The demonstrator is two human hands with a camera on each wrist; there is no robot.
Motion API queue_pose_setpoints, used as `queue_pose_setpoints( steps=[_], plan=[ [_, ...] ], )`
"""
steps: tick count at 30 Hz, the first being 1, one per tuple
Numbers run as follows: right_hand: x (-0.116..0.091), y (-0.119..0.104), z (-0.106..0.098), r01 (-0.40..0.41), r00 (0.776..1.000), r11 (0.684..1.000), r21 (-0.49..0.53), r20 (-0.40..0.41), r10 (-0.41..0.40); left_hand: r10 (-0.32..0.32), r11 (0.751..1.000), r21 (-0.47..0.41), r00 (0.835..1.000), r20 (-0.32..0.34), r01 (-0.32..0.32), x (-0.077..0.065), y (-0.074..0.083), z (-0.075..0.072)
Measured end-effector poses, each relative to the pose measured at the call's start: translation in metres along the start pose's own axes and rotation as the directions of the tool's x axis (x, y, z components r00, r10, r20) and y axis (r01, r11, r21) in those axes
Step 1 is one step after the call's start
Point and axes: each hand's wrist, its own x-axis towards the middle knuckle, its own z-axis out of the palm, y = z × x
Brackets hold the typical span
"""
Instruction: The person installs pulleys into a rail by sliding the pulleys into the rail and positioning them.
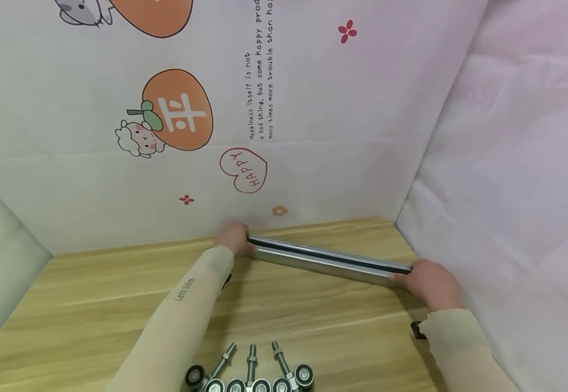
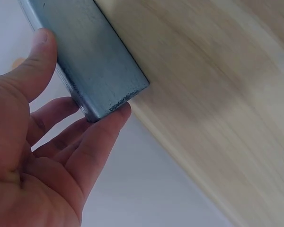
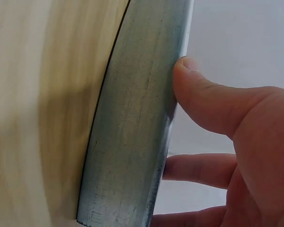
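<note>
Slotted metal rail (image 1: 325, 264) slants across far right part of bench (image 1: 92, 305), left hand (image 1: 233, 238) gripping its left end, right hand (image 1: 434, 283) its right. Roller bolts (image 1: 251, 360) clustered near, apart from rail. Wood-grain top; printed white sheet (image 1: 313, 109) far side, white sheeting (image 1: 519, 163) right.

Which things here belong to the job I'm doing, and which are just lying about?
In the job:
- metal rail, held near its ends
- left hand and right hand, holding it

Lying about:
- wheeled bolts on the wooden table, untouched; possibly parts for it, though
</note>
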Motion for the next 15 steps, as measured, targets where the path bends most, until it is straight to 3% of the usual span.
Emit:
queue_pose_setpoints(
  steps=[15],
  plan=[
    [0.024,-0.048,0.008,0.082,0.997,0.997,-0.004,0.011,-0.082,-0.085,0.996,-0.022,0.996,0.02,0.085,-0.022,-0.048,-0.021]
  ],
)
